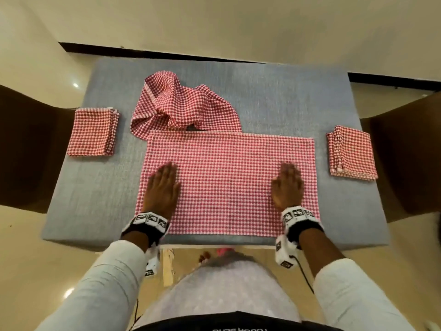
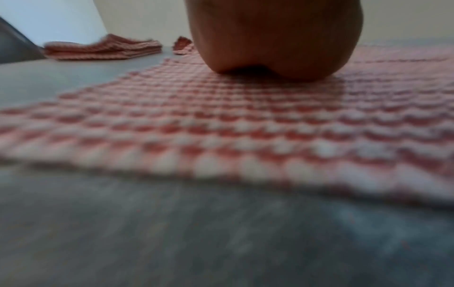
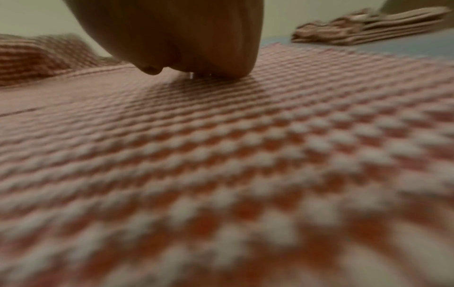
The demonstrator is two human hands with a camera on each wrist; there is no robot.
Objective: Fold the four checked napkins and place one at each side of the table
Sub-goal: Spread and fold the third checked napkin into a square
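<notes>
A red-and-white checked napkin (image 1: 226, 182) lies flat as a wide rectangle on the grey table (image 1: 274, 96). My left hand (image 1: 162, 187) presses flat on its left part, my right hand (image 1: 287, 187) flat on its right part, fingers straight. A folded napkin (image 1: 93, 131) sits at the table's left side, another folded napkin (image 1: 352, 152) at the right side. A crumpled napkin (image 1: 183, 106) lies behind the flat one. The left wrist view shows the left palm (image 2: 275, 38) on the flat napkin (image 2: 221, 120); the right wrist view shows the right palm (image 3: 176, 36) on the same cloth (image 3: 221, 155).
Dark brown chairs (image 1: 26, 144) stand at the left and right (image 1: 405, 158) of the table. Bare grey tabletop lies at the back right. The table's near edge (image 1: 214, 242) is just below my wrists. A cream floor surrounds the table.
</notes>
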